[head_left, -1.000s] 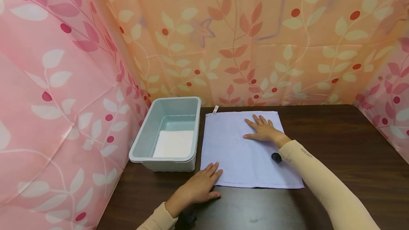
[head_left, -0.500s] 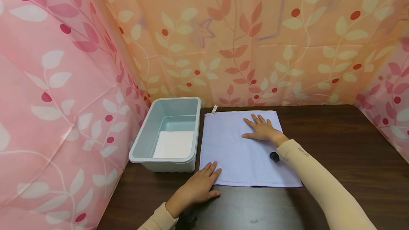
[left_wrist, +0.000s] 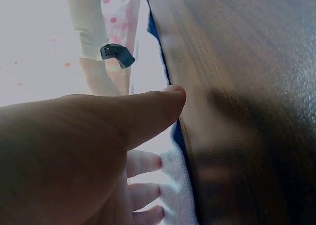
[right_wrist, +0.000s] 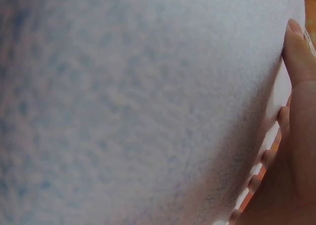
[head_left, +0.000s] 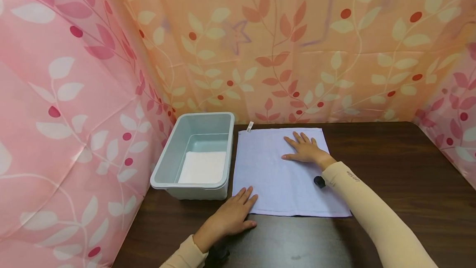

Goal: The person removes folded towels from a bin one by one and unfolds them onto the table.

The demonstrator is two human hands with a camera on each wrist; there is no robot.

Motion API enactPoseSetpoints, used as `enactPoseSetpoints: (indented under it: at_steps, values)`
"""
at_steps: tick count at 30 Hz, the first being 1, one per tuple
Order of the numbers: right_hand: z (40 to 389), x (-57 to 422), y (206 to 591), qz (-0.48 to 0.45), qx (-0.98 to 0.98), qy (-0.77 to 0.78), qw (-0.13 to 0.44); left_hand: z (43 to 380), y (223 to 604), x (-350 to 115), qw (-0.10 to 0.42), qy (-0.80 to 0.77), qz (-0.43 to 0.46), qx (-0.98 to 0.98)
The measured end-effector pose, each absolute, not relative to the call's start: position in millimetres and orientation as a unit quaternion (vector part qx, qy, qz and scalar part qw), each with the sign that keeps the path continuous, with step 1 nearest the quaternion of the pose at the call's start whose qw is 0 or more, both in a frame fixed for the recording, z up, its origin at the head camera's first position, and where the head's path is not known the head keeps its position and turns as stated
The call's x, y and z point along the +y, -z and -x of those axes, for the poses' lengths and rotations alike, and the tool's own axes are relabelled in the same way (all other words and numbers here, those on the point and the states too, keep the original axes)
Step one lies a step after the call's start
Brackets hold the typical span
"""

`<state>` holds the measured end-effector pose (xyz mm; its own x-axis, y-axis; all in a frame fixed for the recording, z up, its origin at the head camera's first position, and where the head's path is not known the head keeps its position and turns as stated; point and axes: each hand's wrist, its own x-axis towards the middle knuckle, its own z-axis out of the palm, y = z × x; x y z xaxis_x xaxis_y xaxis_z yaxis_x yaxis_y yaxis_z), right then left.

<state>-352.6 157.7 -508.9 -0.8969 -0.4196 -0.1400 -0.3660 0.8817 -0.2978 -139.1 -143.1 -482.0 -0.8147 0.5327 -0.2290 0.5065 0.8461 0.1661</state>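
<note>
A pale lavender towel (head_left: 271,177) lies spread flat on the table, a small white tag (head_left: 250,126) sticking out at its far left corner. My right hand (head_left: 305,151) rests on its upper right part with the fingers spread. At the near left corner, my left hand (head_left: 233,215) touches the cloth with straight fingers, and its thumb points out past the near edge. In the left wrist view the left thumb (left_wrist: 153,109) reaches over the towel's edge, with several fingertips on the cloth below. The right wrist view shows the towel (right_wrist: 148,96) close up beside the right thumb (right_wrist: 297,52).
Left of the towel stands a light blue-grey plastic basin (head_left: 191,186), with a folded white cloth (head_left: 203,168) on its bottom. Dark wood table (head_left: 394,164) surrounds them. Patterned curtains (head_left: 275,44) hang behind and at both sides. A small black device (head_left: 319,182) sits at the right wrist.
The right hand and the towel shift very slightly to the left in the first half second, then stay put. The left hand and the basin hold their places.
</note>
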Motion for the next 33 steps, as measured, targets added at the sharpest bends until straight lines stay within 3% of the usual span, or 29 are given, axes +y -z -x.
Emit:
enactPoseSetpoints:
  at_steps: [20,33]
  values:
    - [353.6,166.9,504.0,0.210,0.963,0.137,0.095,140.5,480.4,-142.4,0.126,-0.039,-0.283,0.950]
    - [333.0,159.1,483.7,0.269,0.938,0.216,0.034,128.6,458.4,-145.2,0.066,-0.064,-0.366,0.926]
